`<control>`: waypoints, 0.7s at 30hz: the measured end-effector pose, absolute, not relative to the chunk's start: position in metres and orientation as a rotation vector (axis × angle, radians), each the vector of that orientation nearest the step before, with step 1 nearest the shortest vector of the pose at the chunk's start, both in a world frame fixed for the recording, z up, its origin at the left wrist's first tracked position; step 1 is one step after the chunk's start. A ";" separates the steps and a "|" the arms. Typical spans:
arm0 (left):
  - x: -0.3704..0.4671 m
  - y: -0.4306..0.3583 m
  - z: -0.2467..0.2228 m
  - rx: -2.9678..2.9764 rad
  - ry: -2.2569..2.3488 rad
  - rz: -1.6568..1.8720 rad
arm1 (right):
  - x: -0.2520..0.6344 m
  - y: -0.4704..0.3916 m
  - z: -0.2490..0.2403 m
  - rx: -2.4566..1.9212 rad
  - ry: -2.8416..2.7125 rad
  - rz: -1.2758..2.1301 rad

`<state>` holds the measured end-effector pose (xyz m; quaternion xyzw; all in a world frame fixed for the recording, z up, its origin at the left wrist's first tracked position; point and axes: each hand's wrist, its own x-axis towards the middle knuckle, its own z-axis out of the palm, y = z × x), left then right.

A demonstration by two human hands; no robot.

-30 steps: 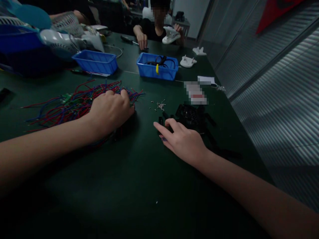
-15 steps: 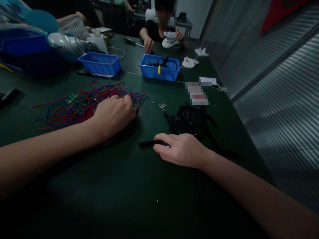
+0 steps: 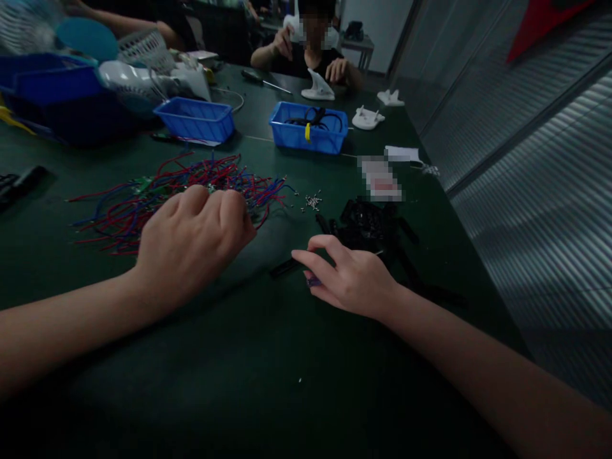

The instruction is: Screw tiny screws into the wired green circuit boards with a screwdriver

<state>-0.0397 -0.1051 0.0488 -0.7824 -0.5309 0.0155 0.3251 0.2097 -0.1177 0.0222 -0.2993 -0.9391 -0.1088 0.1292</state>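
Observation:
My left hand (image 3: 194, 239) is closed in a fist, raised in front of the bundle of red and blue wires (image 3: 115, 220) with small green boards. What is inside the fist is hidden. My right hand (image 3: 354, 277) is bent, and a small dark, purplish piece (image 3: 313, 281) shows between thumb and fingers; its kind is not clear. A black strip-like part (image 3: 283, 268) lies on the table at the fingertips of this hand. Just beyond is a heap of black plastic parts (image 3: 366, 220). Small silver screws (image 3: 312, 202) lie between the wires and the heap.
Two blue bins (image 3: 196, 121) stand farther back; the right-hand blue bin (image 3: 308, 137) holds black cables. White plastic parts (image 3: 367, 118) and a screwdriver (image 3: 253, 77) lie beyond. Across the green table (image 3: 215, 382) sits a person (image 3: 315, 64). White and blue fan parts (image 3: 129, 83) crowd the left.
My left hand has moved left and nearer to me, away from the screws. My right hand's fingers have lifted and spread somewhat. The person opposite has put the white part down.

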 end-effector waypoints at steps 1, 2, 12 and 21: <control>-0.040 -0.105 0.048 -2.058 -1.391 0.038 | 0.210 -0.117 0.022 -0.879 -2.736 -0.304; -0.041 -0.103 0.047 -2.062 -1.401 0.038 | 0.210 -0.117 0.022 -0.889 -2.741 -0.295; -0.047 -0.075 0.038 -2.146 -1.619 0.149 | 0.206 -0.117 0.022 -0.932 -2.757 -0.253; -0.046 -0.064 0.030 -2.290 -1.519 0.120 | 0.206 -0.116 0.023 -0.939 -2.765 -0.246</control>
